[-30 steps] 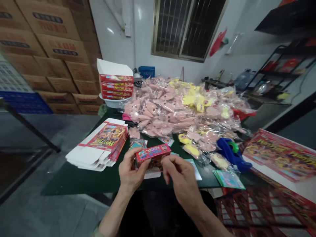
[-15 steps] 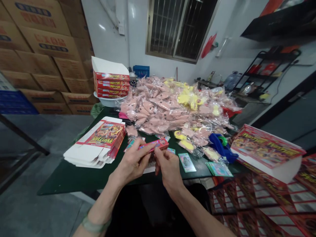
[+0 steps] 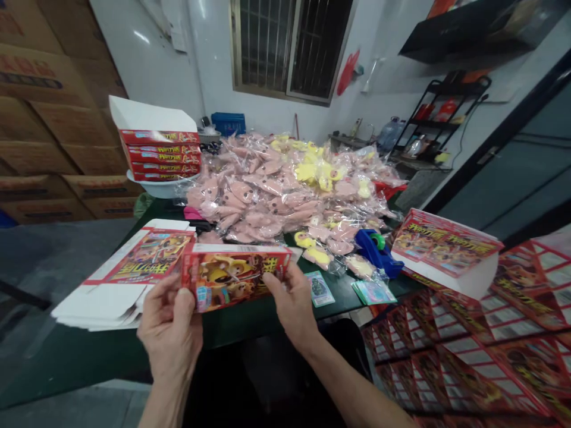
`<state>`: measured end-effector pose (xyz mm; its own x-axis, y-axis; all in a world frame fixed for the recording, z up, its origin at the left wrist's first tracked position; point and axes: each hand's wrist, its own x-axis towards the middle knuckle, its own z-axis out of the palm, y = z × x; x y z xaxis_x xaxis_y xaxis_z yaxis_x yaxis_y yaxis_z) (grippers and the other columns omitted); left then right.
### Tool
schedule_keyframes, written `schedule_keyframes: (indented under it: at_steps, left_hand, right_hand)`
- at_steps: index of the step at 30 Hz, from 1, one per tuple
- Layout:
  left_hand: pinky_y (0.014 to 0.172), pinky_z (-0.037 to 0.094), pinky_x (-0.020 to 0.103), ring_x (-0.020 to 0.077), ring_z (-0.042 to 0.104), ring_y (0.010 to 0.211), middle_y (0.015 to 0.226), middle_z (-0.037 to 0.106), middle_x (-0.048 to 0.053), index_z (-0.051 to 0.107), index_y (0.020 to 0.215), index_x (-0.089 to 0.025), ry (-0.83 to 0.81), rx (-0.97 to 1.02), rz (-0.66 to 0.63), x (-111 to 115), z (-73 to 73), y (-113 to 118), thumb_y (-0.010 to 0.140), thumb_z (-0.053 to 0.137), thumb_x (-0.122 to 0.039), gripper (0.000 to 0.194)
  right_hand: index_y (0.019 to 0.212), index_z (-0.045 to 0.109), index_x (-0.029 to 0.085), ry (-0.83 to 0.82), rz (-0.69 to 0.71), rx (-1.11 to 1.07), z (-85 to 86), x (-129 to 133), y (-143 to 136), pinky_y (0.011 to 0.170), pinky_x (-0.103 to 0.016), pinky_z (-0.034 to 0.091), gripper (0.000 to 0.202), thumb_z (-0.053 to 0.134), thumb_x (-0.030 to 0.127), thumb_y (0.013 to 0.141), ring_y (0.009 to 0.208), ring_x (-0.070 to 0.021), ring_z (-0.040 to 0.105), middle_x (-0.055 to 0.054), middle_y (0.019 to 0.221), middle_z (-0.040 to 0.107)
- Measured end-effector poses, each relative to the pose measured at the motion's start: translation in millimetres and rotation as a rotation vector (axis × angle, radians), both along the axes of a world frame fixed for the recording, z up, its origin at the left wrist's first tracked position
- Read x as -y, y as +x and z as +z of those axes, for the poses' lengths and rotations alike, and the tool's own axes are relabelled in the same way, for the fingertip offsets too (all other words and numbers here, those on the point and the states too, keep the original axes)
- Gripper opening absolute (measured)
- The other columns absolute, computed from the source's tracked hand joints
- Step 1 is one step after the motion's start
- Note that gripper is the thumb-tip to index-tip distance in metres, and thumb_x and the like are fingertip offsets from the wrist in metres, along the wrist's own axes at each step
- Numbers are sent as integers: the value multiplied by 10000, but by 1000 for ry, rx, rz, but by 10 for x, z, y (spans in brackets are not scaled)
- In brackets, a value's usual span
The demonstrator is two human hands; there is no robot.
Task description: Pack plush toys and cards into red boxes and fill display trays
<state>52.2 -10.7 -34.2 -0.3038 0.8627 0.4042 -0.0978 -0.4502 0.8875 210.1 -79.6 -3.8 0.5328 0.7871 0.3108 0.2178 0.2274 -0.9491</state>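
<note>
Between my hands is a red printed cardboard box [image 3: 234, 276], its picture side facing me and a pale flap showing at its right end. My left hand [image 3: 172, 324] pinches the box's left end, thumb in front. At the other end, my right hand [image 3: 294, 303] grips the box with its thumb on the printed face. Just left of it lies a stack of flat, unfolded boxes [image 3: 147, 255] with the same print. Behind spreads a big heap of pink plush toys in clear bags [image 3: 263, 196], with some yellow ones [image 3: 316, 169] among them.
Trading cards [image 3: 320, 289] and a small card pile [image 3: 373, 292] lie right of my hands, near a blue tape dispenser [image 3: 379, 254]. Filled red boxes [image 3: 160, 154] are stacked in a white basin [image 3: 163, 188]. A large display carton [image 3: 446, 249] and many red boxes [image 3: 446, 356] stand at right.
The box has turned from showing its narrow side to showing its broad picture side. My left hand has moved left to the box's end, and the view has shifted right.
</note>
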Motion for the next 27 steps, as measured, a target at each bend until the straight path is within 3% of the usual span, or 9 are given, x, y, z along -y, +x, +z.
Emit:
schedule_keyframes:
  at_steps: [3,5,7,10,13,16,18,23,27]
  left_hand:
    - [796,534,277,169,642,874,979,665,41,591,1132,-224,-28,-143,-159,-1,-99,-104,651,759,-278,512]
    - [926,491,331,239,571,1101,1183,601,75,530,1231,-243,82,-320,-194,9,-36,-151,568,813,-240,722]
    - [916,504,357,282,552,1136,1237,579,84,542,1224,-243,134,-486,-321,27,60,-148,530,832,-252,751]
    - [619,572,286,231,675,738,828,711,59,689,878,-171,-18,-596,-636,45,102,-77,615,773,-336,322]
    - [440,509,226,161,598,465,531,647,21,663,609,-143,-118,-516,-634,67,18,-13,654,729,-376,246]
    - [470,520,221,168,615,494,569,680,24,698,653,-146,-141,-405,-487,129,-29,23,592,770,-354,229]
    - [503,539,232,183,636,530,604,699,26,716,703,-150,-172,-357,-464,168,-15,40,579,775,-355,247]
    - [523,552,249,198,651,561,640,711,32,726,774,-150,-139,-395,-504,157,-16,37,610,753,-357,265]
    - [572,558,260,211,666,628,711,725,47,719,826,-146,-133,-432,-562,114,-79,-2,636,746,-346,278]
  right_hand:
    - [857,590,181,56,-22,643,267,59,231,717,-324,383,83,536,243,846,755,-179,511,-38,779,607]
    - [827,597,176,90,91,1025,381,71,269,742,-348,351,110,499,196,872,779,-192,489,-50,766,605]
    - [791,597,172,149,248,1224,428,78,198,730,-348,351,155,475,179,887,752,-187,479,-45,733,598]
    - [884,607,154,275,406,1219,431,97,57,722,-333,393,156,451,158,892,754,-182,513,-54,764,621]
    - [1041,581,175,356,338,933,462,18,132,724,-289,447,186,477,171,886,798,-166,579,-55,879,665]
    - [988,601,203,308,-6,670,540,-353,391,667,-262,464,166,465,189,894,716,-146,600,-24,811,662]
    - [994,615,169,173,-90,781,575,-764,517,739,-289,467,217,416,180,909,816,-167,606,-64,884,656]
    - [1045,621,135,-213,144,1165,492,-1758,477,917,-415,425,207,559,192,856,1045,-229,555,-125,1129,601]
    - [1097,574,164,-327,175,1142,352,-2055,582,828,-391,502,268,542,332,890,959,-183,591,-70,1118,592]
